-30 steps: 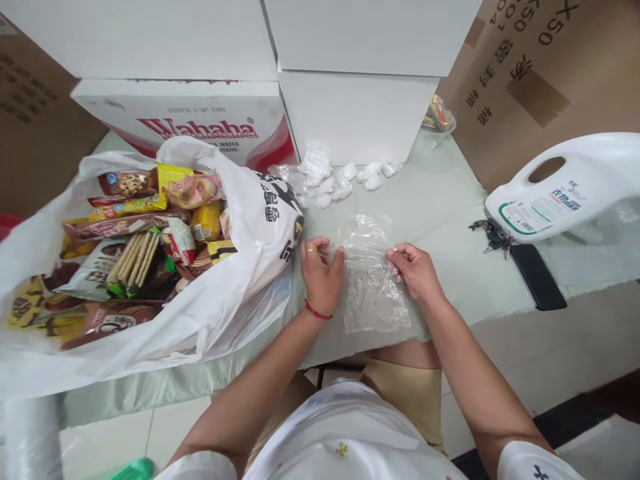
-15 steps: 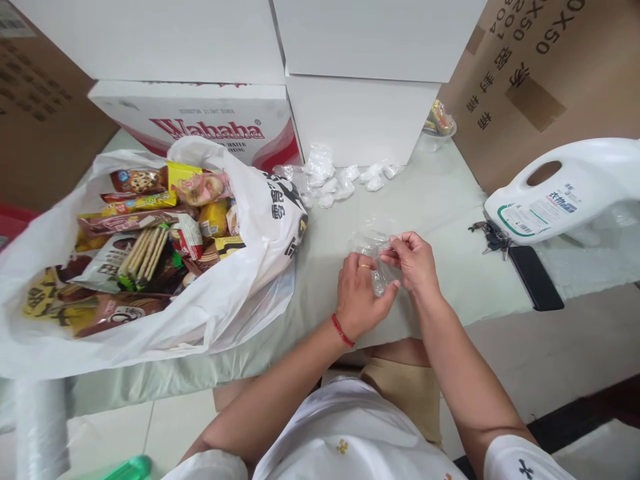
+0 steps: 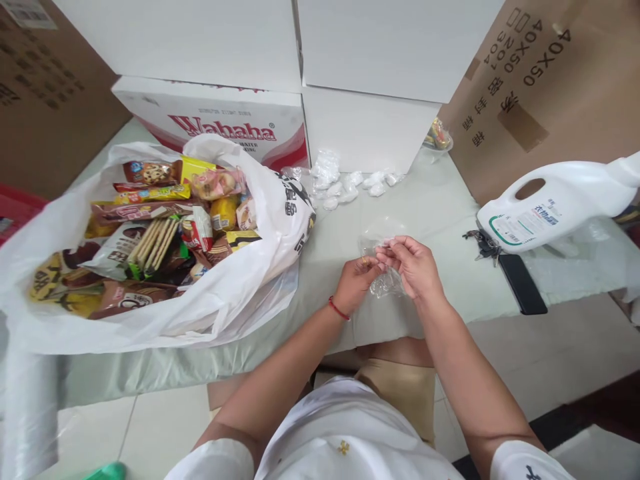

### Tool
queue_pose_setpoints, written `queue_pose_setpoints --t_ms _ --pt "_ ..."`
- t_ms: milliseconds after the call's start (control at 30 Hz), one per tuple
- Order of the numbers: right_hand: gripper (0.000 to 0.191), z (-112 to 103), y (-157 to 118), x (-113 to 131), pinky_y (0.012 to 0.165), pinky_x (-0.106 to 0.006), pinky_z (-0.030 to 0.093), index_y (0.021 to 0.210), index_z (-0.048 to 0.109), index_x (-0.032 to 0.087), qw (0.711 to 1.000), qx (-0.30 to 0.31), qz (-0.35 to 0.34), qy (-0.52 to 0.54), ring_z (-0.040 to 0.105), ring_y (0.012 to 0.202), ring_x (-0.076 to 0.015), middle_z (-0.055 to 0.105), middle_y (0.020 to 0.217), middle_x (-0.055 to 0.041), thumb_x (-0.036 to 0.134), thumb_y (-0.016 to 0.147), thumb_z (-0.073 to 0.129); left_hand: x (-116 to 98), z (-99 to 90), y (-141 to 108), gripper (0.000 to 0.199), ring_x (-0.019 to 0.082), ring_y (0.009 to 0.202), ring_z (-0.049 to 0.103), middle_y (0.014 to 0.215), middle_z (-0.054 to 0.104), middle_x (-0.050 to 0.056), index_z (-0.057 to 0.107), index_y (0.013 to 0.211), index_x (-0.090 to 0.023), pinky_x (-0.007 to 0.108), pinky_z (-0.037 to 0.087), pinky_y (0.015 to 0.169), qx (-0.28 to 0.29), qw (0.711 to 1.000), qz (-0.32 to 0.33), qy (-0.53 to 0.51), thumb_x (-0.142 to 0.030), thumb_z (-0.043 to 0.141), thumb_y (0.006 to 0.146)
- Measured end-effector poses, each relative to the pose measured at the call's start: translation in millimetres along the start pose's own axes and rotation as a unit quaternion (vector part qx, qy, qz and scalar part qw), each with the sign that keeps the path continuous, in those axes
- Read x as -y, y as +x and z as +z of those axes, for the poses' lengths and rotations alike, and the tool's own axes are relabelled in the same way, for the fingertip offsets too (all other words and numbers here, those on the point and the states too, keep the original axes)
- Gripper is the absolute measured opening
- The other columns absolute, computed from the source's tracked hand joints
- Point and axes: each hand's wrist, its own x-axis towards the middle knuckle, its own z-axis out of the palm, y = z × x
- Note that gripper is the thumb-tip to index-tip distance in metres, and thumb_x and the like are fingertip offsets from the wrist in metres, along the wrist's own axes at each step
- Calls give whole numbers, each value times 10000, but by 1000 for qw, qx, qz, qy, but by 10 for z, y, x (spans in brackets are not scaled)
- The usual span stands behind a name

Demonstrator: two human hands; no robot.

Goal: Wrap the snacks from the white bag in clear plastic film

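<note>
Facing a pale green, cloth-covered table [image 3: 450,267], close up to the middle of the near edge in a white shirt [image 3: 320,427] and tan shorts [image 3: 400,400]. Flanked by a brown left carton [image 3: 55,100] at the far left corner and a printed, brown right carton [image 3: 545,133] at the far right corner. Looking across to stacked white boxes [image 3: 385,47] along the far edge, and to a Wahaha box [image 3: 225,127] with red lettering low at the left end of that stack. Having a white plastic bag [image 3: 273,257] on the left part of the table, spread wide as far as the near edge and heaped with packaged snacks [image 3: 153,247]. Seeing a white jug [image 3: 545,207] toward the right edge, and a clear bowl [image 3: 443,152] with wrapped pieces inside, tucked near the far right corner.

Bringing left hand [image 3: 353,283] and right hand [image 3: 417,267] nearly together before the middle of the near edge, fingers of both closed. Pinching a clear plastic bag [image 3: 387,285] between those fingers, crumpled, partly hidden behind them, and cannot tell whether touching the table.

Spotting white bundles [image 3: 333,190] clustered toward the far edge, just beside the white plastic bag. Noting a black phone [image 3: 524,283] close to the near edge, toward the right, and dark keys [image 3: 485,247] between phone and jug. Wearing a red wristband [image 3: 339,308] on the left wrist.
</note>
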Motion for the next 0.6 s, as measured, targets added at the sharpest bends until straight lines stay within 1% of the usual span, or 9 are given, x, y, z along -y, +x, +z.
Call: queue_pose_setpoints --t_ms 67,133,233,333,400,433,533,567,600 --pt "368 -26 35 58 893 -387 629 867 719 205 1000 19 -5 5 735 951 -213 745 959 -59 493 699 873 -33 -50 2 299 140 752 606 774 715 33 746 762 -153 281 458 776 5 1000 -14 -23 -436 838 737" --pt "387 -73 53 105 898 -380 619 901 742 204 1000 22 -14 -4 725 970 -211 750 988 -66 501 694 877 -57 -102 4 308 141 762 622 788 729 42 759 778 -150 274 458 751 5 998 -27 -48 -440 850 728" --pt "319 -156 -13 109 786 -316 603 868 740 206 996 -17 -50 -67 694 844 -163 732 928 -41 475 737 850 -70 -168 1 311 152 791 651 797 740 49 769 792 -148 273 461 746 -10 996 -40 -83 -426 873 700" --pt "252 -214 -203 37 646 -277 538 898 732 216 976 -45 -96 -191 604 694 -122 705 888 -21 463 853 753 -66 -206 -12 295 155 782 654 775 735 48 767 772 -145 275 459 735 -23 993 -46 -103 -402 879 679" --pt "243 -223 -357 -24 652 -295 529 975 729 228 949 -34 -129 -285 601 724 -142 700 932 -32 460 907 698 -63 -215 -23 288 155 781 654 774 726 45 760 757 -144 275 458 726 -24 991 -53 -118 -393 876 671" --pt "250 -221 -426 -52 689 -316 541 1026 724 236 931 -24 -157 -329 618 788 -165 697 987 -45 457 910 697 -64 -215 -28 288 154 781 653 776 720 42 756 756 -144 273 458 722 -25 990 -58 -127 -391 875 667" --pt "364 -202 -564 -123 861 -401 550 1175 696 261 851 -3 -281 -443 612 1061 -251 656 1187 -94 446 868 760 -76 -208 -43 290 145 776 647 771 702 32 743 753 -147 260 459 704 -31 986 -71 -146 -387 875 657" --pt "381 -198 -583 -144 902 -422 539 1198 691 265 825 0 -314 -469 593 1110 -267 646 1211 -103 436 866 767 -86 -205 -50 291 143 774 643 768 698 31 738 748 -146 255 459 699 -32 986 -71 -148 -385 876 655" --pt "345 -198 -590 -163 920 -431 528 1192 697 268 806 3 -334 -489 583 1119 -272 651 1192 -104 419 886 749 -99 -202 -59 293 140 772 639 763 694 31 732 741 -145 249 459 693 -30 986 -70 -147 -385 876 654"
